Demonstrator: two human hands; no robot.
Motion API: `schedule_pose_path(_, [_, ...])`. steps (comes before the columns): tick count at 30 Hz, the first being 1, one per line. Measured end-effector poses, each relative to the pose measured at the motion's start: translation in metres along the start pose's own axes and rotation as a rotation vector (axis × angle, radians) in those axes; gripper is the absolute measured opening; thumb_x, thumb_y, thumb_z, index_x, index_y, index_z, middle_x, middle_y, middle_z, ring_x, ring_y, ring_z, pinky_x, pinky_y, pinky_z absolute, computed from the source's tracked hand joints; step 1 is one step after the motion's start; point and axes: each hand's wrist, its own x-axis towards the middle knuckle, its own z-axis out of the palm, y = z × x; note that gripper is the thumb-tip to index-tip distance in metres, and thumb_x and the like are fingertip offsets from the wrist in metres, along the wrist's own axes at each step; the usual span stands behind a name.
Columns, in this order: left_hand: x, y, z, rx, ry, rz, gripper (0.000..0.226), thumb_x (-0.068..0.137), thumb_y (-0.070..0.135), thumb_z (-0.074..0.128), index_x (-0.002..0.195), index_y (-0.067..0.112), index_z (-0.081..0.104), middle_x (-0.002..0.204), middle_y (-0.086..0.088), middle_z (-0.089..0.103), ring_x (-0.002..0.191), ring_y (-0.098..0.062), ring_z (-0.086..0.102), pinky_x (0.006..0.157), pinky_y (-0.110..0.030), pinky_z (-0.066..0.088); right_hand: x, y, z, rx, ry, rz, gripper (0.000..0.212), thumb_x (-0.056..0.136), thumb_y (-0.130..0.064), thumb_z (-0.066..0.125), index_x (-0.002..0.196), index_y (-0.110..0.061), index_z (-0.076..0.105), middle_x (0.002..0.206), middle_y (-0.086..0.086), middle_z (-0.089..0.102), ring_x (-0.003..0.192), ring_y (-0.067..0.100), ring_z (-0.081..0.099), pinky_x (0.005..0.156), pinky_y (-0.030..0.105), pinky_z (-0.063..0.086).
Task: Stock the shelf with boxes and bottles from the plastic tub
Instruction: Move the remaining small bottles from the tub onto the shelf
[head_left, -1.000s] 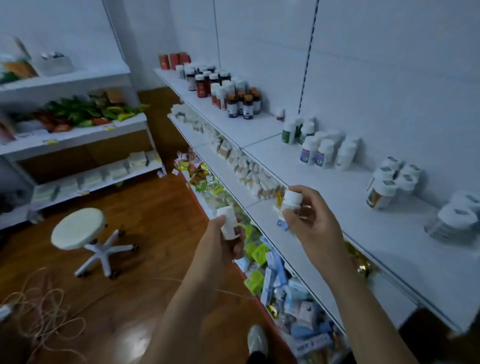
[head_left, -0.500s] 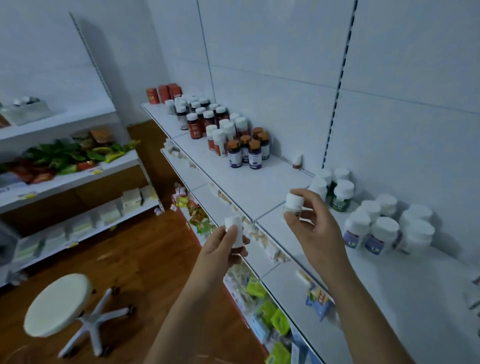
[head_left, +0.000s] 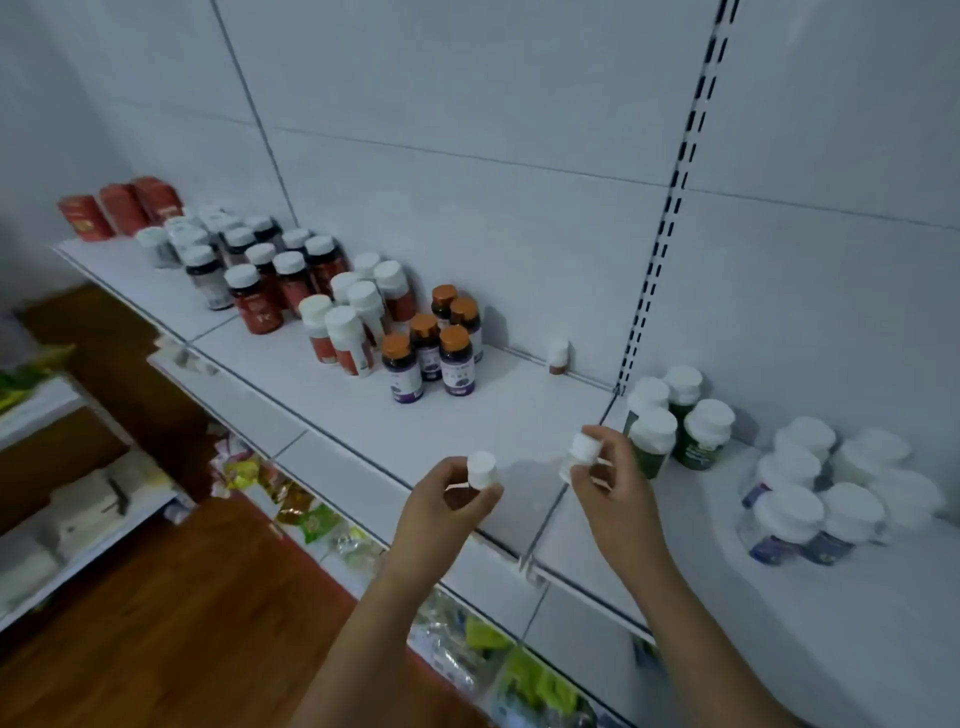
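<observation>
Hands (head_left: 447, 506) (head_left: 608, 483) each grip a white bottle (head_left: 482, 469) (head_left: 584, 451) above shelf (head_left: 509, 415)

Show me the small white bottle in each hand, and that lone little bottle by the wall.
Left hand's bottle (head_left: 482, 469), head view, on its white cap.
Right hand's bottle (head_left: 585, 449), head view, on its cap.
Lone bottle (head_left: 559, 355), head view, on its white body.

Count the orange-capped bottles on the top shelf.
5, clustered mid-shelf by the wall: back pair and, middle, front pair and. More may be hidden behind them.
</observation>
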Motion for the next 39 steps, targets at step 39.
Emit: schedule_pose_path(39, [0.232, -0.021, 0.084, 0.497, -0.158, 0.463, 0.021, 0.079, 0.033, 0.079, 0.082, 0.017, 0.066, 0.085, -0.001, 0.058, 0.081, -0.018, 0.055, 0.068, -0.025, 0.035, 0.008, 0.031, 0.037, -0.577, 0.225, -0.138, 0.039, 0.095, -0.021, 0.060, 0.133, -0.022, 0.051, 0.121, -0.009, 0.051, 0.107, 0.003, 0.050, 0.089, 0.001, 0.032])
